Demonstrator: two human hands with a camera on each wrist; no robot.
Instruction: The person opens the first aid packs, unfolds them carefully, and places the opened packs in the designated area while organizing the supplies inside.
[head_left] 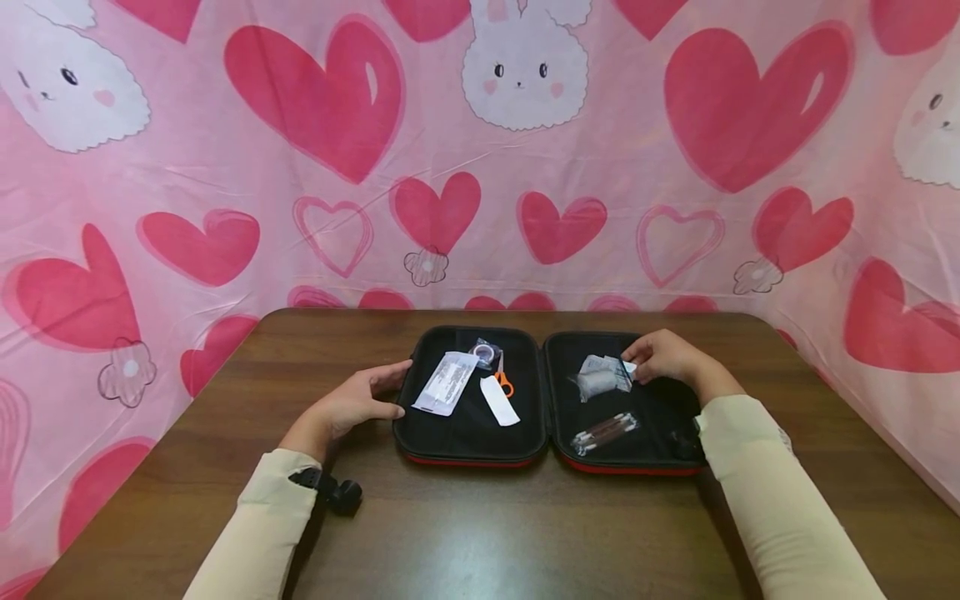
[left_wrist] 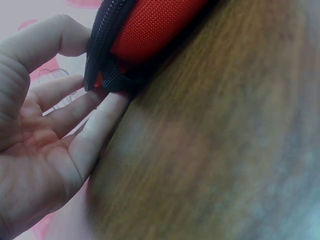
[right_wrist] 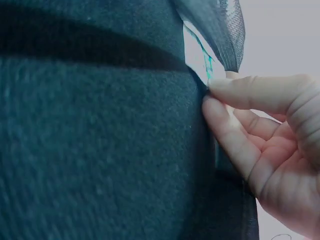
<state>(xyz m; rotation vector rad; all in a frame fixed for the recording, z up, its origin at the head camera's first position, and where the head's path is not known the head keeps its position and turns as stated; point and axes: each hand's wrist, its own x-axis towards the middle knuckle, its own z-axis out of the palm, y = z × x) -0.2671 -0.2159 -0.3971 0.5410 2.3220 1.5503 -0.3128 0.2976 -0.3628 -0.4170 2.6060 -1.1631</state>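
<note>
A black zip case (head_left: 470, 446) with red outer sides lies opened flat on the wooden table. My left hand (head_left: 358, 402) rests against its left edge, thumb and fingers spread. In the left wrist view the thumb touches the zip rim (left_wrist: 92, 62), and other fingers reach beside a black strap loop (left_wrist: 115, 77). Over the right half, my right hand (head_left: 666, 360) pinches a small white packet (right_wrist: 197, 52) with green print between thumb and finger. Beside that packet lies a clear bag with white contents (head_left: 600, 377). A clear packet of brownish sticks (head_left: 604, 433) lies lower down.
The case's left half holds a white printed packet (head_left: 447, 383), a bagged tape roll (head_left: 484, 353), orange-handled scissors (head_left: 505, 384) and a white strip (head_left: 499, 402). A pink heart-patterned cloth (head_left: 525, 150) hangs behind the table (head_left: 480, 533).
</note>
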